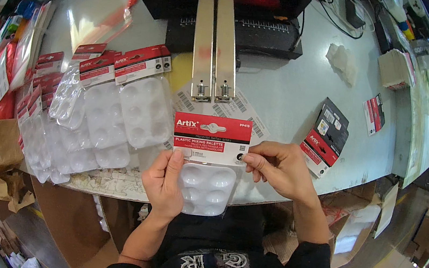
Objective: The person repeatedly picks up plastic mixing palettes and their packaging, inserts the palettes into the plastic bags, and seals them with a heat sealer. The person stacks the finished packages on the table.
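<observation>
Between my hands, at the table's front edge, is a white plastic mixing palette (206, 187) with round wells, topped by a red and white header card (209, 151). My left hand (165, 181) pinches the card's lower left corner, thumb on its front. At the card's right edge, my right hand (280, 167) has its thumb and fingers closed on the lower corner. Just beyond the card, two long metal bars (216, 47) reach toward me from a black machine (233, 33). Sheets of barcode stickers (247, 114) lie partly under the card and the bars.
On the left lie several packed palettes (145, 106) with red and white cards, overlapping. A stack of header cards (325, 138) sits to the right, near a smaller card piece (373, 114). Crumpled clear film (342, 63) rests farther back. Cardboard boxes (70, 223) stand below the table edge.
</observation>
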The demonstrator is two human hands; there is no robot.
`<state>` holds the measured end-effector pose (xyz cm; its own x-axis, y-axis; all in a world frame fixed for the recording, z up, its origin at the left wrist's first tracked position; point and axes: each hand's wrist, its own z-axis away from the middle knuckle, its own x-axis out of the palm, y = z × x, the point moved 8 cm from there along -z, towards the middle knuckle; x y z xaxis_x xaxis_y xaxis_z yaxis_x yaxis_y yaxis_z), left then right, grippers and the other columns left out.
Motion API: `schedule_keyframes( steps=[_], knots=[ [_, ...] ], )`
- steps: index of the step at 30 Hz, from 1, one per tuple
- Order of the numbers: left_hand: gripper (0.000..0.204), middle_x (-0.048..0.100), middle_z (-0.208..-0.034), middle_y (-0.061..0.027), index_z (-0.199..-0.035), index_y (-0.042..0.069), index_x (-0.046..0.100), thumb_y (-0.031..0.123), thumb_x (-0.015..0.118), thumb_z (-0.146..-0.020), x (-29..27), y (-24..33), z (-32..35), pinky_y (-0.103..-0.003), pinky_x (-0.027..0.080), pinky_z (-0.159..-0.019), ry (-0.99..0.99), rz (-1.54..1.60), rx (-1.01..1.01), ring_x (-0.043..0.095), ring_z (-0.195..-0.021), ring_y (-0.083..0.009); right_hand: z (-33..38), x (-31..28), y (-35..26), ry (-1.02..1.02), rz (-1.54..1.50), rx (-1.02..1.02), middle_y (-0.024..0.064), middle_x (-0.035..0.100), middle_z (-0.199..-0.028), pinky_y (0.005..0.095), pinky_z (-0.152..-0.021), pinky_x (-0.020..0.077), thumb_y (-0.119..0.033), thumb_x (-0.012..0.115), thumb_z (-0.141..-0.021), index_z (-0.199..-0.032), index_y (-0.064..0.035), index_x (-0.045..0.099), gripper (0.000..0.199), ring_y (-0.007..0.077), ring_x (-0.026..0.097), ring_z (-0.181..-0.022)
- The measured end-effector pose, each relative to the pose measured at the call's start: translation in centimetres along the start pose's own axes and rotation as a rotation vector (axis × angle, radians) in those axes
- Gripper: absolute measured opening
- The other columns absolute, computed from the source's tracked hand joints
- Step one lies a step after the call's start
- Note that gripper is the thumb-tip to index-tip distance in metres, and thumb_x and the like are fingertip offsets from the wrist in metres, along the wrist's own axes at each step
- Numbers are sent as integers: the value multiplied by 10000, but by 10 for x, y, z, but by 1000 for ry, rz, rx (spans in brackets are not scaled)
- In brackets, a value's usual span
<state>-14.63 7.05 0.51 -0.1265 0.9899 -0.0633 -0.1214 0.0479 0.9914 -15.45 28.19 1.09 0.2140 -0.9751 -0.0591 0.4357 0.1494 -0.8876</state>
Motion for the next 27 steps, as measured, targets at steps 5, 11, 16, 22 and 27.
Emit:
schedule_keyframes(
  steps=[5,11,16,22,27],
  knots=[
    [246,593,-727,-11,-864,-61,619,136,508,-963,1,-2,-2,-188,392,-625,36,17,11,466,-690,-47,-2,1,13,-31,-67,52,70,663,-731,201,-483,453,-111,627,-879,-882,44,669,161,89,609,-569],
    [238,577,-723,-5,-863,-56,608,134,504,-962,1,-1,1,-196,388,-616,10,-38,-24,454,-681,-46,3,3,21,-38,-151,82,60,648,-718,210,-506,460,-129,631,-867,-886,36,659,169,90,601,-584],
    [262,469,-683,61,-778,6,550,164,473,-973,4,3,-5,-178,296,-575,22,-62,-48,349,-640,-27,-2,15,26,-31,-327,99,29,585,-647,209,-507,430,-91,624,-838,-797,18,621,116,73,538,-541],
    [294,413,-660,18,-752,14,462,192,430,-984,13,-7,-39,-233,334,-594,11,-52,3,343,-661,-64,-36,11,26,186,-594,-96,39,583,-653,218,-496,391,-98,629,-838,-784,-1,616,112,79,501,-521],
    [286,416,-661,17,-748,11,464,179,445,-979,9,-23,-33,-232,333,-600,-27,-29,-23,341,-665,-56,-32,16,44,179,-560,-20,27,549,-679,208,-493,389,-88,618,-856,-796,-17,593,96,92,482,-546]
  ],
)
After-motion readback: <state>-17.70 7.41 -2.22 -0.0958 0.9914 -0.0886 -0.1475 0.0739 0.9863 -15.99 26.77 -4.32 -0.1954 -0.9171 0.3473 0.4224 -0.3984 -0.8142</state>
